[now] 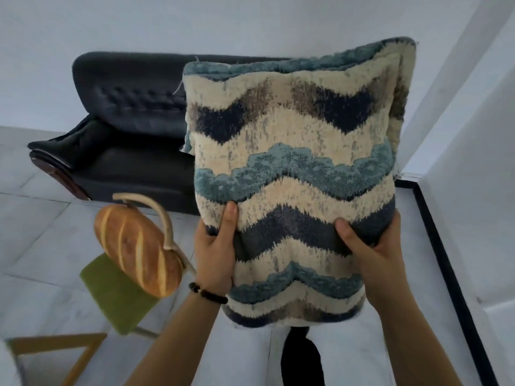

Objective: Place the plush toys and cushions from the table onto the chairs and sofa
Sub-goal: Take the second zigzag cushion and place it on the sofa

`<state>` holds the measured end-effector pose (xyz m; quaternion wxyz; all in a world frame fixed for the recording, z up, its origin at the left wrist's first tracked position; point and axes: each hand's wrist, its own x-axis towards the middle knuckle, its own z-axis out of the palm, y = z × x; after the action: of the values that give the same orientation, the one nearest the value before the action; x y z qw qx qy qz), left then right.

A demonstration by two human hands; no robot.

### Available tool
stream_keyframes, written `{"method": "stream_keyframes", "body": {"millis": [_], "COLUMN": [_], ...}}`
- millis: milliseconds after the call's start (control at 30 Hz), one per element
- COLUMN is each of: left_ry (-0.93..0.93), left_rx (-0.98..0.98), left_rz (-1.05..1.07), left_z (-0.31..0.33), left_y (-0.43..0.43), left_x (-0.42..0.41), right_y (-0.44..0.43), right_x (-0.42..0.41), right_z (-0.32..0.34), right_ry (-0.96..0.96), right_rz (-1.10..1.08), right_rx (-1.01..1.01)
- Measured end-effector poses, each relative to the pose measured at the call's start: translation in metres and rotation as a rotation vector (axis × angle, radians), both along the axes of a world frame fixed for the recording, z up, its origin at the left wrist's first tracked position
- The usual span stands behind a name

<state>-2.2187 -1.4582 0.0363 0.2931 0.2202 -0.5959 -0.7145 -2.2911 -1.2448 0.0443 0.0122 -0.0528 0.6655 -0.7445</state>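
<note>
1. Both hands clamp the cushion [292, 162]: left hand [214, 246] grips its lower left edge and right hand [370, 246] its lower right, with the thumbs pressed into the front.
2. I hold it upright in the air before me. The sofa [125, 135] is behind it and well apart, and the cushion hides the sofa's right half from me.
3. A bread plush [136, 252] leans on the back of the chair [119, 299], near my left arm.
4. Risk: my grip is low, so the soft top could flop over and the cushion could slip out if I toss it.
5. Risk: a swing to the left could knock the bread plush off the chair.
6. Risk: with my view blocked, I could set the cushion on the sofa's edge, where it would tip off.
</note>
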Motion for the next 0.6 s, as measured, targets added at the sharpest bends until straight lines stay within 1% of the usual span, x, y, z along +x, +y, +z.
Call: {"method": "stream_keyframes", "body": {"millis": [133,200,267,400,533,600], "left_ry": [-0.026,-0.049,-0.031,0.012,0.014,0.030], "left_rx": [-0.005,-0.015,-0.028,0.036,-0.017,-0.006], "left_rz": [-0.005,0.024,0.075,0.193,0.333,0.396], "left_z": [-0.003,0.005,0.012,0.022,0.017,0.012], "left_y": [-0.019,-0.038,-0.063,-0.119,-0.195,-0.235], "left_x": [-0.121,-0.170,-0.211,-0.263,-0.304,-0.325], "right_y": [-0.028,-0.048,-0.078,-0.157,-0.246,-0.291], "right_x": [-0.125,-0.185,-0.241,-0.326,-0.391,-0.421], "right_z": [-0.011,-0.006,0.006,0.019,0.012,0.010], "right_ry": [-0.014,-0.028,-0.021,0.001,0.028,0.028], "right_rz": [0.027,0.058,0.111,0.295,0.457,0.506], "right_rx": [-0.007,0.008,0.029,0.044,0.061,0.055]}}
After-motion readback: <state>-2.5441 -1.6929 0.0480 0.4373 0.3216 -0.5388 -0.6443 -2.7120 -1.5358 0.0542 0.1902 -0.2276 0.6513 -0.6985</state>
